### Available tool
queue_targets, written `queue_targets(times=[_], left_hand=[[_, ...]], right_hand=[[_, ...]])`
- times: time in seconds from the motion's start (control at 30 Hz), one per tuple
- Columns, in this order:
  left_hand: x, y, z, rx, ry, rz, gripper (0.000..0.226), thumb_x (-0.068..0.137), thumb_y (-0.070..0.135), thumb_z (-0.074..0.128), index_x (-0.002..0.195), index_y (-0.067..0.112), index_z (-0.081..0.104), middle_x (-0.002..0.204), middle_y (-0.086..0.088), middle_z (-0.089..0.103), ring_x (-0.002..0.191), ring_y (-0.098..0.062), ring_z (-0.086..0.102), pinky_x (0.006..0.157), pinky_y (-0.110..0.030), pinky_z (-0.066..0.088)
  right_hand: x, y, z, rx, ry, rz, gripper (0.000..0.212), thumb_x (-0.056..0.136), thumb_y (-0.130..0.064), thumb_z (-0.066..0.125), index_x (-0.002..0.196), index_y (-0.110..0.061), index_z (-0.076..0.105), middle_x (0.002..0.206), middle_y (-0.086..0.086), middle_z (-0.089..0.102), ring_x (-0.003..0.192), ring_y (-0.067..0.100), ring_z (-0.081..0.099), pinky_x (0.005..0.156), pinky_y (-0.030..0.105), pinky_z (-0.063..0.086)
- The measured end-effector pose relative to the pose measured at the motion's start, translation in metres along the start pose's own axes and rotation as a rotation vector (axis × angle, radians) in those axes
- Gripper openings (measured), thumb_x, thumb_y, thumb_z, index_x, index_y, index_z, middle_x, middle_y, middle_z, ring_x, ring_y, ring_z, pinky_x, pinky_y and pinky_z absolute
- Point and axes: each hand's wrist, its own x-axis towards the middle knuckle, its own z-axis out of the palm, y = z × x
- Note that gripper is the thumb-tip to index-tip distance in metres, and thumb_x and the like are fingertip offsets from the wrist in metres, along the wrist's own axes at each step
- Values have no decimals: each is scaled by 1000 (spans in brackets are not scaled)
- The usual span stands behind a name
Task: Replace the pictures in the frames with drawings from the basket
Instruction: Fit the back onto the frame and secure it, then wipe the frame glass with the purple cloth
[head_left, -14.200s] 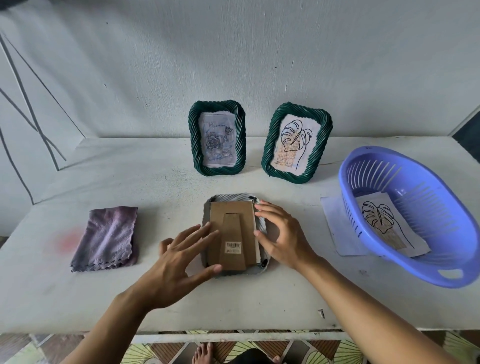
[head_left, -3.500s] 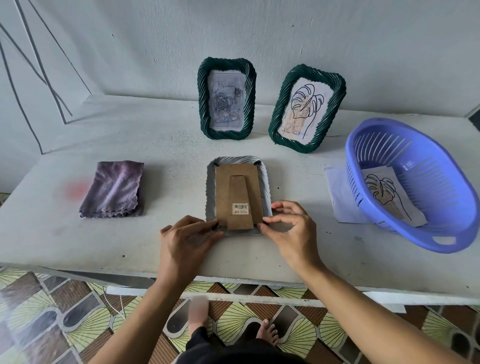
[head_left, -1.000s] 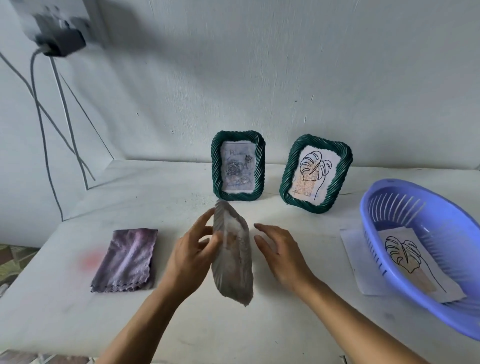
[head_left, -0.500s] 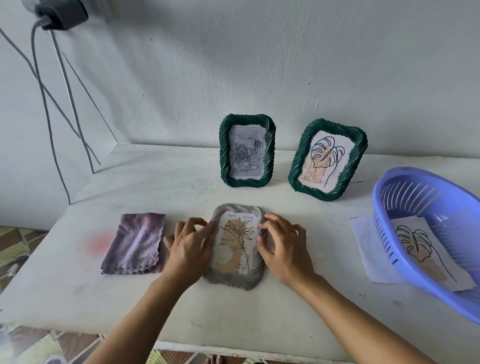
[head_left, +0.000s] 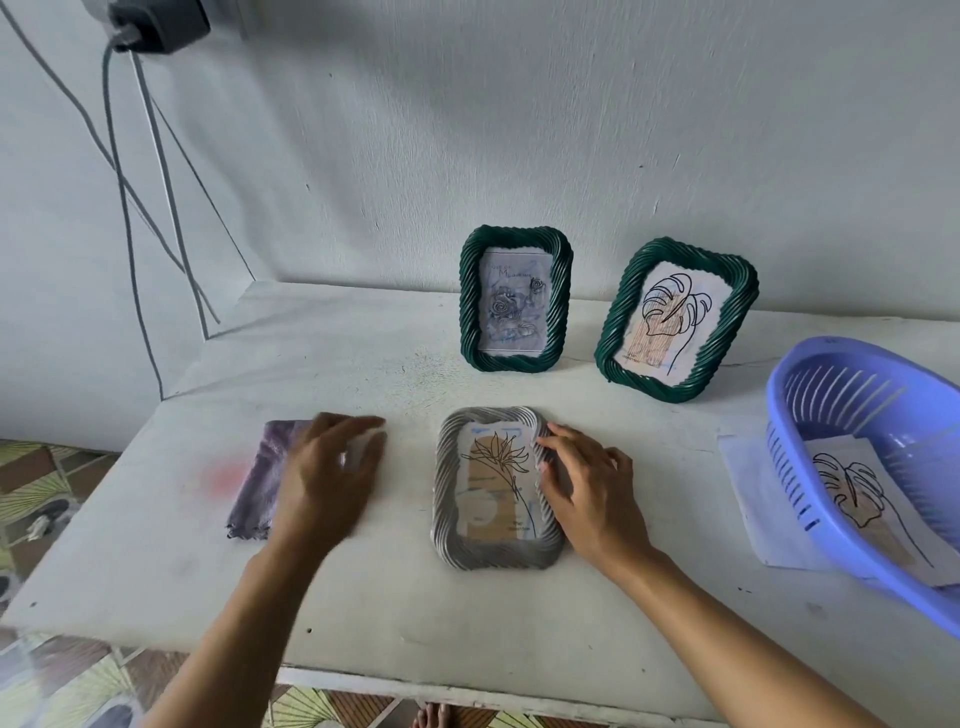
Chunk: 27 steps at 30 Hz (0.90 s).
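Observation:
A grey woven frame (head_left: 496, 551) lies face up on the white table (head_left: 415, 618), holding a line drawing of a flower on brown. My right hand (head_left: 587, 493) rests on the frame's right edge, fingers loosely bent. My left hand (head_left: 327, 478) is blurred, spread over the right part of a purple cloth (head_left: 254, 483). Two dark green frames stand at the back: the left one (head_left: 516, 301) holds a bluish rose picture, the right one (head_left: 675, 319) a leaf drawing. A blue plastic basket (head_left: 852, 374) at the right contains another leaf drawing (head_left: 857, 493).
A white sheet (head_left: 753, 493) lies on the table, partly under the basket. A charger (head_left: 156, 23) with cables hangs on the wall at upper left. The table's front edge runs just below my forearms, with patterned floor tiles beneath.
My left hand has left the grey frame and moved left over the purple cloth. The right hand stays at the frame's right edge. The frame lies as before.

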Motion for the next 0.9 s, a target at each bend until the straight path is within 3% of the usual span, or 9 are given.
queue_targets(times=[0.1, 0.2, 0.37, 0.47, 0.53, 0.6, 0.67, 0.77, 0.9], left_hand=[[13, -41, -35, 183, 58, -261, 28, 88, 38, 65, 113, 26, 70, 102, -12, 66, 94, -39, 62, 89, -48, 51], [14, -69, -52, 276, -133, -523, 49, 88, 52, 62, 130, 27, 54, 115, -19, 63, 111, -45, 56, 97, -53, 44], [13, -67, -59, 273, -279, -581, 72, 81, 51, 75, 136, 15, 47, 112, -12, 69, 113, -36, 58, 87, -41, 43], [14, -62, -61, 244, -318, -620, 63, 74, 53, 77, 120, 15, 57, 97, -6, 72, 101, -32, 62, 78, -38, 45], [17, -58, -63, 192, -310, -629, 54, 64, 53, 78, 97, 14, 63, 87, -7, 70, 88, -30, 63, 69, -36, 45], [18, -49, -65, 116, -316, -620, 37, 68, 41, 83, 79, 11, 66, 75, -7, 68, 74, -27, 62, 60, -33, 43], [20, -37, -67, -8, -321, -609, 23, 82, 31, 78, 79, 11, 67, 77, -8, 69, 72, -25, 62, 58, -31, 44], [21, -15, -72, -165, -321, -577, 18, 96, 34, 61, 90, 18, 68, 84, -10, 74, 71, -26, 62, 62, -32, 45], [22, 21, -79, -283, -336, -442, 13, 101, 33, 55, 95, 27, 65, 79, -1, 77, 67, -24, 61, 62, -31, 43]], right_hand=[[1, -2, 0, -5, 21, 11, 31, 89, -36, 48, 116, -30, 63, 130, -14, 62, 124, 4, 53, 97, 37, 34], [3, -8, 1, -2, 23, 65, 26, 86, -36, 50, 111, -32, 60, 124, -15, 64, 116, 8, 59, 94, 36, 33], [8, -17, 5, 27, 40, 164, 20, 84, -33, 56, 104, -32, 56, 111, -15, 65, 107, 12, 59, 91, 35, 29], [6, -17, 4, 28, 57, 158, 20, 84, -32, 58, 104, -31, 58, 114, -14, 65, 109, 13, 59, 94, 39, 33], [5, -17, 2, 47, 48, 157, 24, 83, -38, 53, 105, -31, 60, 118, -15, 65, 112, 11, 59, 96, 41, 35], [7, -17, -1, 93, 20, 178, 28, 82, -42, 51, 106, -31, 63, 120, -16, 65, 115, 10, 58, 99, 43, 36], [10, -17, -4, 163, 3, 215, 29, 78, -42, 55, 104, -32, 65, 119, -18, 65, 113, 9, 59, 101, 45, 37], [14, -16, -9, 273, 12, 255, 23, 75, -32, 68, 98, -29, 69, 111, -19, 67, 106, 10, 63, 99, 47, 46], [16, -21, -17, 350, 31, 223, 18, 85, -15, 72, 101, -24, 69, 106, -14, 68, 104, 8, 60, 96, 31, 48]])
